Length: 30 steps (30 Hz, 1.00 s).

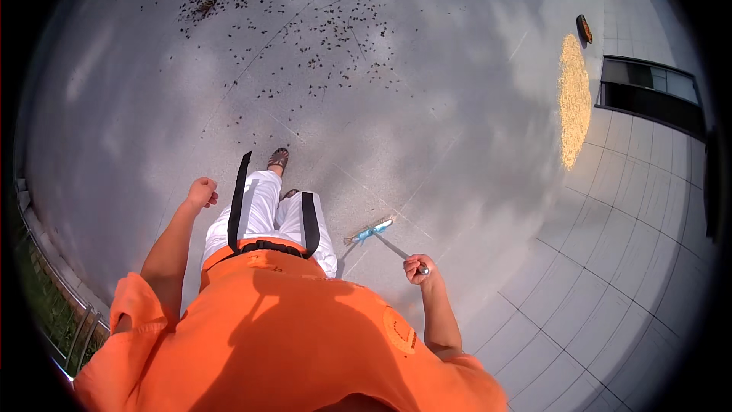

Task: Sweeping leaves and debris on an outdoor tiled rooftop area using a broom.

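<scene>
My right hand (420, 269) is closed around the handle of a broom (372, 230) with a light blue head and straw-coloured bristles. The broom's head is low beside my legs, over the grey concrete ground (457, 183). On the other side, my left hand (203, 192) hangs away from my body with its fingers curled, and nothing shows in it. Many small dark bits (331, 63), too small to name, lie scattered over the ground ahead.
A long heap of yellow grain (573, 103) lies along the tiled wall (612, 229) on the right, near a dark oval container (584, 29). A window (652, 91) is set in that wall. Metal rails (83, 335) and grass border the left edge.
</scene>
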### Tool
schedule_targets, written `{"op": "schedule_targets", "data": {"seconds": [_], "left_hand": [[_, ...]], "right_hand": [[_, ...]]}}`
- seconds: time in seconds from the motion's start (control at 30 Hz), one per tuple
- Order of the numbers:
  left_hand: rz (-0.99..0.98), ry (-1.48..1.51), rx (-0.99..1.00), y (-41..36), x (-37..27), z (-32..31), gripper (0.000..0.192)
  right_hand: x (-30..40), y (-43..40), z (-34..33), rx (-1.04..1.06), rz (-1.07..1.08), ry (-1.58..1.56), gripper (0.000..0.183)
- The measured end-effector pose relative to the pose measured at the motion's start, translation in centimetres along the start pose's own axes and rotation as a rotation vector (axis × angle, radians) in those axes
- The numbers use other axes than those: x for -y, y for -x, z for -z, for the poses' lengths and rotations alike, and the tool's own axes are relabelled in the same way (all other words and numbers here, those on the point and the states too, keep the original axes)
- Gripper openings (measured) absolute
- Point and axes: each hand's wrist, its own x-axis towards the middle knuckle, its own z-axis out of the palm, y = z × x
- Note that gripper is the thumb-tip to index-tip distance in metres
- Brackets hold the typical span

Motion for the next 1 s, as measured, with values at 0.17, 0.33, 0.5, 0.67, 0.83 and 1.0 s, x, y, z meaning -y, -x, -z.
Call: {"op": "schedule_targets", "data": {"seconds": [0.17, 0.33, 0.5, 0.67, 0.83, 1.0], "left_hand": [[-0.076, 0.037, -0.028, -0.2, -5.9, -1.1, 0.015], [-0.035, 0.050, -0.045, -0.8, -9.3, -3.6, 0.015], [0.004, -0.045, -0.071, -1.8, -15.3, -8.3, 0.016], [0.029, 0.115, -0.143, -0.2, -18.0, -14.8, 0.017], [0.156, -0.059, 0.004, -0.1, -20.8, -20.0, 0.018], [0.076, 0.005, 0.030, -0.5, -25.4, -22.2, 0.017]], "right_hand": [[6.1, -1.6, -12.2, 0.082, 0.107, 0.141, 0.023], [12.3, 3.8, -21.3, 0.426, 0.272, 0.297, 0.020], [24.4, 6.1, -22.0, 0.659, 0.414, 0.238, 0.011], [25.8, 15.5, -15.7, 0.668, 0.476, 0.189, 0.013], [26.4, 24.7, -8.9, 0.075, 0.553, 0.379, 0.007], [34.0, 23.1, -8.8, -0.403, 0.389, 0.521, 0.021]]}}
